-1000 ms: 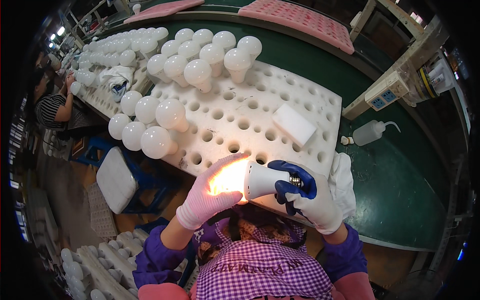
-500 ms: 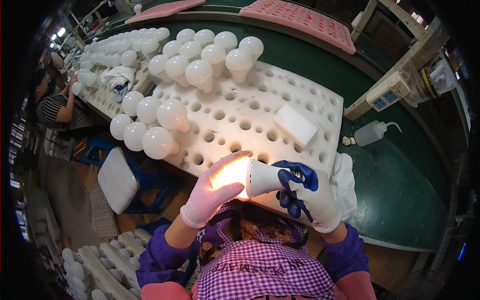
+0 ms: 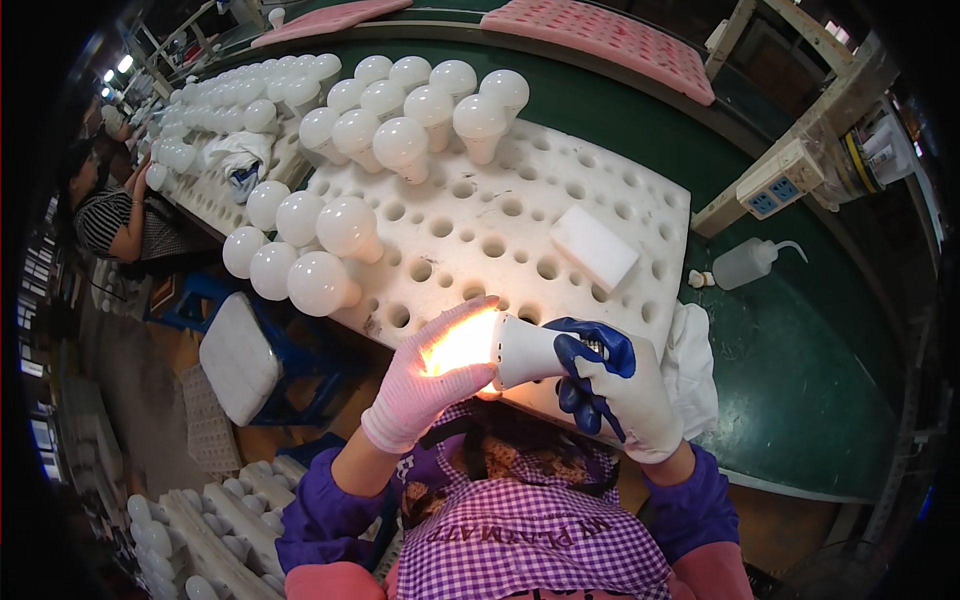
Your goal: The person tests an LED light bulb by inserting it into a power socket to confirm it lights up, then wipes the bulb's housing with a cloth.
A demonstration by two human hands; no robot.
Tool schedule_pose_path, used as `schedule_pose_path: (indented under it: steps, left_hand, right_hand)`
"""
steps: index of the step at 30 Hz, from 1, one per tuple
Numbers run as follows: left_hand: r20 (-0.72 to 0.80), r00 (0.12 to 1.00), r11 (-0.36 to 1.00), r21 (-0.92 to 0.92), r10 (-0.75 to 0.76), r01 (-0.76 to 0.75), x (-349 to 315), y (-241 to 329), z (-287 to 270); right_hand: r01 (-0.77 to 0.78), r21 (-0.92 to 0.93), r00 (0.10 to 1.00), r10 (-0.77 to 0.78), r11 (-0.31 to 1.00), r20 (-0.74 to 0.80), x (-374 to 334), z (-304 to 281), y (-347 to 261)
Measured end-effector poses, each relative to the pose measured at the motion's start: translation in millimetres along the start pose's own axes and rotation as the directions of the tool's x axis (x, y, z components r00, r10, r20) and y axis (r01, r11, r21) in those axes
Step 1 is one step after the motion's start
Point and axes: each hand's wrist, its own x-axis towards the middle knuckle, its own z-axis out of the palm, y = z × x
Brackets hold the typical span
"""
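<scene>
Tray (image 3: 465,208): white bulbs (image 3: 347,228) slotted in; left grip (image 3: 415,395) cupping lit bulb (image 3: 528,352), right grip (image 3: 632,388) pinching its base (image 3: 595,349)

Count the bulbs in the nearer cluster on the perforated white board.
6: three front bulbs and three rear bulbs, at the board's left end, ahead-left of the left hand. None seems hidden.

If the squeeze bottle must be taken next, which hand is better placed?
Probably the right hand: it is nearer the squeeze bottle. It holds the lit bulb by its narrow end, while the left hand cups the glowing dome.
</scene>
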Motion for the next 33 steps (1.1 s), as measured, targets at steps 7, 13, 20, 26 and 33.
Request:
schedule_pose_path:
  steps: [7,13,20,26,33]
  left_hand:
    - [0.034,0.999,0.999,-0.021,0.030,-0.029,-2.9,-2.1,-5.5]
    - [0.038,0.998,0.997,-0.061,0.040,-0.038,-2.5,-3.0,-4.9]
    - [0.026,0.999,0.998,-0.059,0.033,-0.032,-3.4,-0.8,-4.7]
    - [0.023,0.999,0.998,-0.043,0.046,-0.045,-3.3,-0.4,-5.6]
    - [0.061,0.986,0.960,0.224,0.157,-0.166,-4.6,-4.9,-9.4]
  right_hand:
    - [-0.015,0.038,1.000,0.015,0.999,0.012,-1.7,0.1,-2.5]
    - [-0.017,0.029,1.000,0.017,0.999,0.014,-1.8,0.5,-1.9]
    - [-0.027,0.030,1.000,0.027,0.999,-0.004,-0.6,2.7,-0.2]
    - [-0.027,0.044,1.000,0.027,0.999,-0.003,1.6,2.7,1.7]
    - [0.011,0.056,1.000,-0.011,0.998,0.011,3.2,3.0,2.7]
